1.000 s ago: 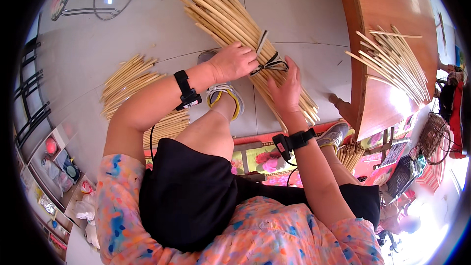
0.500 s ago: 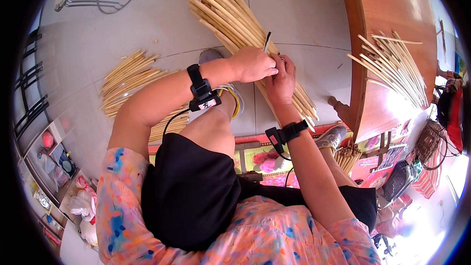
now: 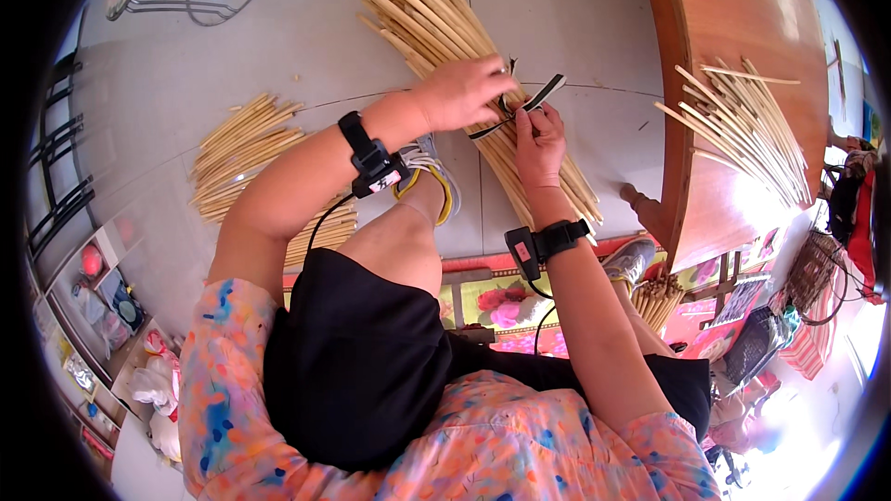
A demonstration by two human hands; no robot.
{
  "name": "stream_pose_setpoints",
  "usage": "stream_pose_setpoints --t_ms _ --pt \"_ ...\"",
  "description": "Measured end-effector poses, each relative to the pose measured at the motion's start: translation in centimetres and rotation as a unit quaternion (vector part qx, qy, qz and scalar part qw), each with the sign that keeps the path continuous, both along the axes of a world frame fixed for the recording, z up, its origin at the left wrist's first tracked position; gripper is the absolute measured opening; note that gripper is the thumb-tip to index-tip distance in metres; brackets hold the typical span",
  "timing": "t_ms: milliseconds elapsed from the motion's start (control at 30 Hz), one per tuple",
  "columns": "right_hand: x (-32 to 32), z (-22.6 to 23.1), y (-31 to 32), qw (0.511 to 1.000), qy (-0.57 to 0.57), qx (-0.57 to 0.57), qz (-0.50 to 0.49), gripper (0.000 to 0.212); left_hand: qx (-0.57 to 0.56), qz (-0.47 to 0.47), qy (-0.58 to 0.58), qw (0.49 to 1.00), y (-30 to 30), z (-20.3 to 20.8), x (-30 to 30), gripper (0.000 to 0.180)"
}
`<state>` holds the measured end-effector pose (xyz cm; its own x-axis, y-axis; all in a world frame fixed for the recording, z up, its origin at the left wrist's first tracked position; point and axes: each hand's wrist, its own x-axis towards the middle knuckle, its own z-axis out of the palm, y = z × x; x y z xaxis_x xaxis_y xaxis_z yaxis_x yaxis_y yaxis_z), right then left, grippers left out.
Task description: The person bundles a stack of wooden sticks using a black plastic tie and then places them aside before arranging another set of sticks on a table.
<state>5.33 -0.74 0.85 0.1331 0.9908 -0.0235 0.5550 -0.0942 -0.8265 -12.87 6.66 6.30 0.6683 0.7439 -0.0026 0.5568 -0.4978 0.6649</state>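
Observation:
A bundle of pale wooden sticks point(image 3: 436, 23) lies slantwise on the floor in front of me. A narrow black-and-white strap point(image 3: 547, 91) goes round its middle, with one end sticking up to the right. My right hand point(image 3: 541, 144) is closed, pinching the strap between thumb and fingers against the bundle's right side. Over the left side of the bundle is my left hand point(image 3: 464, 91), its fingers somewhat blurred, loosely bent and apart. I see nothing held in them. A short dark strap end stands up beside the left fingertips.
Loose sticks point(image 3: 246, 153) lie on the floor to the left. More sticks point(image 3: 742, 125) rest on a wooden tabletop point(image 3: 733, 0) at the right, and a standing bunch point(image 3: 657, 297) is by my right shoe point(image 3: 629, 260). A metal-framed stool point(image 3: 176, 7) stands far left.
My left hand has drawn back to the left, away from my right hand, and its fingers have opened. The strap end now shows, pointing up to the right from my right hand.

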Motion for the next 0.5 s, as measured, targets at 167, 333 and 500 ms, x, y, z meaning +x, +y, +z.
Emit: stream_pose_setpoints --t_ms 167,333,500 --pt "-0.1 -0.2 0.1 0.999 0.023 -0.020 -0.022 0.012 0.099 -0.038 0.060 0.993 -0.3 -0.7 1.4 0.015" --pt "0.0 -1.1 0.3 0.999 -0.007 -0.010 -0.030 0.012 -0.063 -0.030 0.090 0.994 -1.2 0.1 1.7 0.015" --pt "0.0 -1.0 0.6 0.998 0.002 -0.022 -0.050 0.011 -0.477 0.077 -0.277 0.830 1.6 4.7 0.0 0.022"
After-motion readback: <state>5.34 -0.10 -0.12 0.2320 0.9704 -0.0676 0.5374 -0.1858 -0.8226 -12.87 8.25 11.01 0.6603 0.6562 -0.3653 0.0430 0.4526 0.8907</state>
